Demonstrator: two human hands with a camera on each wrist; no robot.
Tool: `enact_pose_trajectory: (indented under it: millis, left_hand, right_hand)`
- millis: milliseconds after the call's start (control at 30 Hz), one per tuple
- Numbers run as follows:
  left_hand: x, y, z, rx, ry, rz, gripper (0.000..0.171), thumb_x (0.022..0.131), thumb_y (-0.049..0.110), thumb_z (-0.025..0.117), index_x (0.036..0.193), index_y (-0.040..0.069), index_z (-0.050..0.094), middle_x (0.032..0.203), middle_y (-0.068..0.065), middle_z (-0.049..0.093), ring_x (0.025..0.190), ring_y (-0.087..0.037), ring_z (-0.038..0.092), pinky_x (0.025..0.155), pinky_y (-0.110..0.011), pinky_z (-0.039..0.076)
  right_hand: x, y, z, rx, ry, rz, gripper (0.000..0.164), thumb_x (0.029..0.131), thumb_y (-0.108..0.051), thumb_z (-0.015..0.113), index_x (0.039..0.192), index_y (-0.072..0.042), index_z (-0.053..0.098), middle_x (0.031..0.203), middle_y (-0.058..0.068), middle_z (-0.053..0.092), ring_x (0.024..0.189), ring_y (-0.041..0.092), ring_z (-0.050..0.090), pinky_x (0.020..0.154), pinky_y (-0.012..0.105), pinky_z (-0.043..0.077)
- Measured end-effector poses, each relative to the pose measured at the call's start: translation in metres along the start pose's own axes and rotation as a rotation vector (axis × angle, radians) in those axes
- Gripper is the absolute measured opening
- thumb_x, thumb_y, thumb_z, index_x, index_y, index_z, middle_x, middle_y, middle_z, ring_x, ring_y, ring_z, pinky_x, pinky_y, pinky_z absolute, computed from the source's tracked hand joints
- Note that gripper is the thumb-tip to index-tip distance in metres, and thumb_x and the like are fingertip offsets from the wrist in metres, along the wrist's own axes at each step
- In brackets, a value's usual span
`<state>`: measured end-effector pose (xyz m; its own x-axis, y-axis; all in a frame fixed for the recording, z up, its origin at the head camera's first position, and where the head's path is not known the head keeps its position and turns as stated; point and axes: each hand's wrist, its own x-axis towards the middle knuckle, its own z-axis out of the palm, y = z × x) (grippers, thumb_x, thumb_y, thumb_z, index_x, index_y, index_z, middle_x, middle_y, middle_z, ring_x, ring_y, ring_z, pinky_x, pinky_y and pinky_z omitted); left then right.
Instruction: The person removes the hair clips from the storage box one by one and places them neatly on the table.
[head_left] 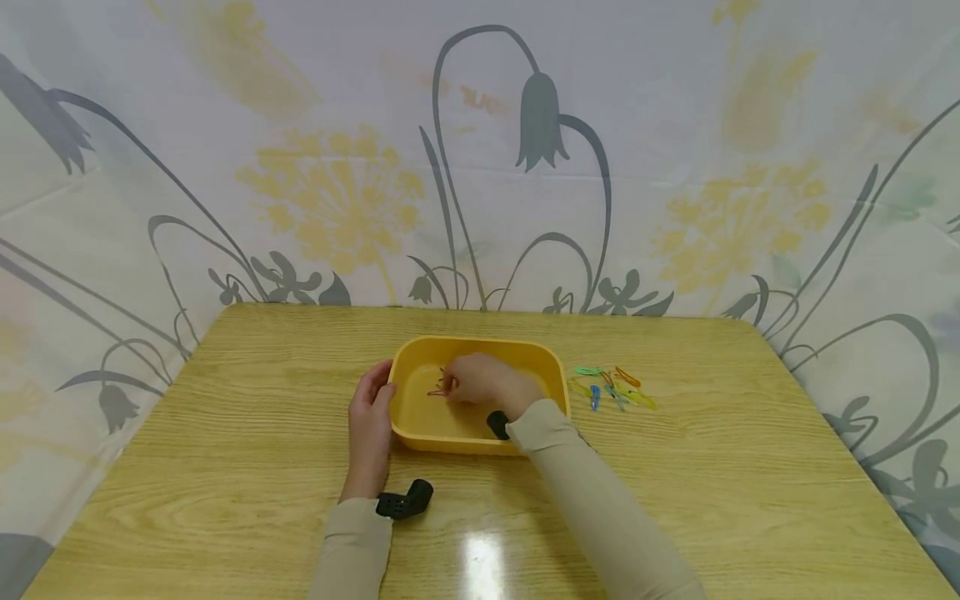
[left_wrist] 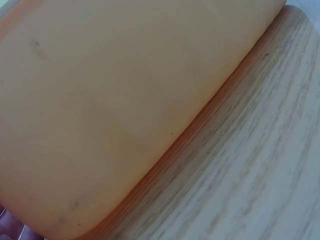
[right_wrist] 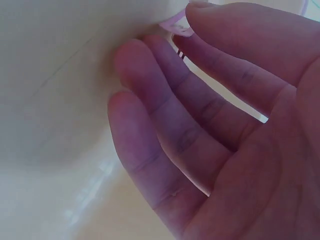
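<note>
A yellow plastic tub (head_left: 450,445) stands on the table. My left hand (head_left: 371,412) grips its left rim, thumb by the edge and fingers along the outside; the left wrist view shows mostly the tub's wall (left_wrist: 120,110). Inside the tub, my right hand (head_left: 480,382) reaches down to the floor. Its thumb and index finger pinch a small pink hair clip (right_wrist: 177,24), partly hidden by the fingertips. Beside those fingers, thin reddish hair clips (head_left: 437,392) lie on the tub's floor, partly covered by the hand.
Right of the tub lies a loose group of several hair clips, among them a green clip (head_left: 588,371), an orange clip (head_left: 627,377) and a blue clip (head_left: 596,397). The wooden table (head_left: 262,467) ends at a flower-patterned curtain (head_left: 480,167) behind.
</note>
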<state>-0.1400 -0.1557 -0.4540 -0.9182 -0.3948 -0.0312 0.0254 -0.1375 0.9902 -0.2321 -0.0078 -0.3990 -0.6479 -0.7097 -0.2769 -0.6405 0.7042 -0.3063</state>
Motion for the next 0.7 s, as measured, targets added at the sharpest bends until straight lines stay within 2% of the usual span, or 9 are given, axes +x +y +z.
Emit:
enact_pose_trajectory:
  millis: [167, 467, 700]
  left_hand:
    - [-0.0001, 0.0005, -0.0001, 0.007, -0.002, -0.001, 0.03, 0.094, 0.018, 0.043, 0.124, 0.018, 0.05, 0.124, 0.004, 0.047, 0.114, -0.011, 0.043, 0.097, -0.029, 0.035]
    - [0.0007, -0.0003, 0.0002, 0.012, 0.005, -0.006, 0.029, 0.094, 0.017, 0.044, 0.122, 0.018, 0.051, 0.122, 0.004, 0.049, 0.114, -0.012, 0.044, 0.096, -0.029, 0.035]
    - [0.0003, 0.0006, -0.0003, 0.014, 0.005, -0.009, 0.029, 0.094, 0.018, 0.044, 0.122, 0.019, 0.051, 0.122, 0.005, 0.048, 0.113, -0.011, 0.044, 0.096, -0.029, 0.035]
  right_hand:
    - [0.0011, -0.0063, -0.0005, -0.007, -0.002, 0.02, 0.009, 0.086, -0.017, 0.059, 0.09, -0.013, 0.066, 0.077, -0.005, 0.057, 0.064, 0.013, 0.047, 0.058, 0.022, 0.04]
    - [0.0009, -0.007, 0.0003, -0.027, 0.002, 0.017, 0.005, 0.084, -0.015, 0.061, 0.085, -0.012, 0.065, 0.075, -0.005, 0.055, 0.066, 0.013, 0.048, 0.06, 0.021, 0.04]
    - [0.0035, -0.0048, 0.0015, 0.034, -0.016, 0.023, 0.004, 0.083, -0.013, 0.06, 0.081, -0.013, 0.064, 0.071, -0.004, 0.054, 0.062, 0.013, 0.047, 0.055, 0.021, 0.039]
